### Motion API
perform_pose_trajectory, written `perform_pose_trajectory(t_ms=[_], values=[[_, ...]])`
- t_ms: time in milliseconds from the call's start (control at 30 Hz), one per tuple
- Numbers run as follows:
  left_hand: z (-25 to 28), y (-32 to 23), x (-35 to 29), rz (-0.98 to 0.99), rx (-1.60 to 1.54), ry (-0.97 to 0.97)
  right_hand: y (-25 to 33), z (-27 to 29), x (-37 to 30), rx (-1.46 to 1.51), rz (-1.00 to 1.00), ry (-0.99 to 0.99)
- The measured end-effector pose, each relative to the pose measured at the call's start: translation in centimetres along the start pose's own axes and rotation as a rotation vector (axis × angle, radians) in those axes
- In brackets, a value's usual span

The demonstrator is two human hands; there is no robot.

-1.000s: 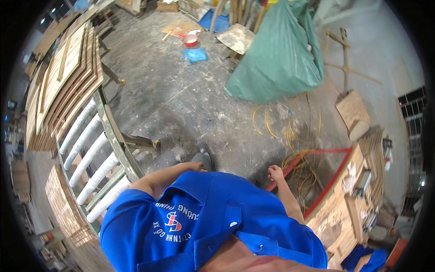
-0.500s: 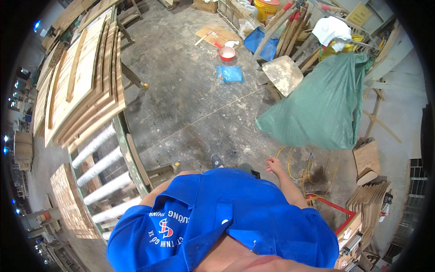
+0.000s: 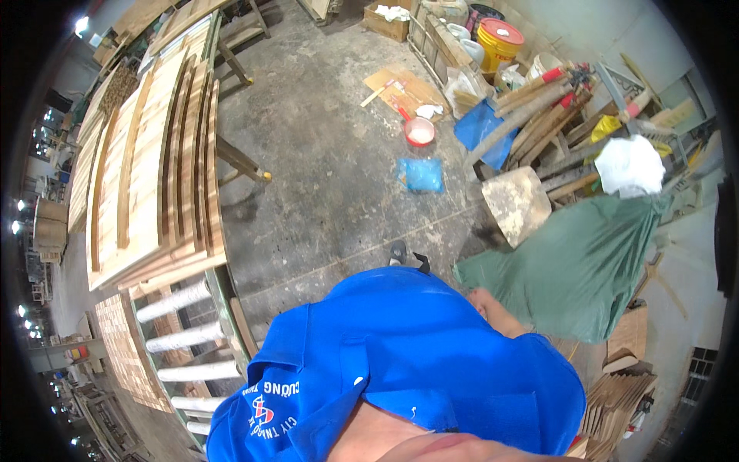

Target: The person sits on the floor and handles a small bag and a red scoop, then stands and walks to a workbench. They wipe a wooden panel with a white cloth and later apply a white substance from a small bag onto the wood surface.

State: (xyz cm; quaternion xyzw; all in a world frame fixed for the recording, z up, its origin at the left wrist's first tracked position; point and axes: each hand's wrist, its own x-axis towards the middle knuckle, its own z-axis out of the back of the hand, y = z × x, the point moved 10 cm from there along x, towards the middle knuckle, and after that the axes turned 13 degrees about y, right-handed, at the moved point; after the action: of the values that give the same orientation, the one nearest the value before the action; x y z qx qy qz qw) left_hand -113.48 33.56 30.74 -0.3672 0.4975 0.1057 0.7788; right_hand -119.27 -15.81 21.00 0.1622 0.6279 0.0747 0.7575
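Your right hand (image 3: 480, 301) hangs beyond the edge of your blue short-sleeved shirt (image 3: 431, 346), right by the lower left edge of the large green plastic bag (image 3: 570, 269); whether skin and plastic touch, you cannot tell. Its fingers are small and partly turned away, so how wide they are, or whether they hold anything, cannot be made out. Your left hand is out of sight, hidden by your body. The green bag slumps to your right, and its folds conceal whatever it may contain. Ahead on the floor, a round red pan with a handle (image 3: 420, 144) holds something whitish, near a flat blue plastic packet (image 3: 421, 175) whose contents are unclear. Farther off, a brown cardboard box (image 3: 383, 28) holds crumpled white material (image 3: 392, 13), cut by the upper edge, and a yellow bucket (image 3: 496, 55) wears a red lid (image 3: 502, 32) that hides its inside. A white crumpled bundle (image 3: 631, 165) covers part of the clutter above the bag, and the dark rim swallows the far corners.
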Motion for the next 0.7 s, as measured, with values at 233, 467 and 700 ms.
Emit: perform_pose_trajectory(t_ms=[233,467,700], values=[[12.3,-7.8,4.6,0.048,-0.118,-0.190,9.1,38.6,-0.4,0.425,0.200,-0.833],[22.6,-17.3,11.3,-0.128,0.380,-0.241,23.4,51.0,2.3,0.597,0.490,-0.719],[36.8,-23.4,18.7,0.038,0.270,0.117,15.3,39.3,5.3,0.674,-0.058,-0.651]])
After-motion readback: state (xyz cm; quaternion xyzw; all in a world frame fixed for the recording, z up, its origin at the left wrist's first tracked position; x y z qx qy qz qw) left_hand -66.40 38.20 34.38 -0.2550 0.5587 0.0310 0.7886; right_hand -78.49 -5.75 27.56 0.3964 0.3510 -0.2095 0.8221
